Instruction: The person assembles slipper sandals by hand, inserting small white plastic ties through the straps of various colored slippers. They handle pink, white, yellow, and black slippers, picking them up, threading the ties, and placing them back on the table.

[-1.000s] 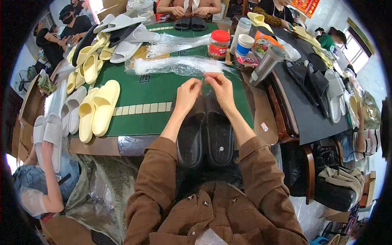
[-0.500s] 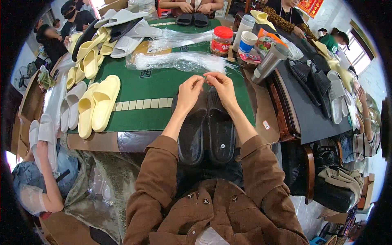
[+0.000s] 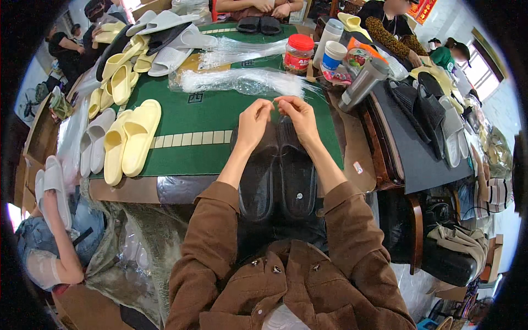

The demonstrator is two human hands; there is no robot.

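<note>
A pair of black slide sandals (image 3: 256, 192) lies side by side in front of me, spanning the table's near edge and my lap. A small pale round spot shows on the right one's insole. Above their far ends, my left hand (image 3: 254, 127) and my right hand (image 3: 300, 122) almost meet, each closed in a pinch. What the fingertips hold is too small to make out. Just beyond lies a bundle of thin white plastic strands (image 3: 239, 81) in clear film, with a second white bundle (image 3: 242, 52) behind it.
Yellow slides (image 3: 141, 132) and grey slides (image 3: 99, 142) stand at left, below a heap of slides (image 3: 165, 44). A red-lidded jar (image 3: 298, 54), a paper cup (image 3: 333, 56) and a grey flask (image 3: 364, 82) stand at right. Co-workers sit around, one holding light grey slides (image 3: 55, 184).
My hands stay pinched together in nearly the same place. At left, a co-worker's light grey slides have shifted slightly left; at the far left, another co-worker now raises yellow slides.
</note>
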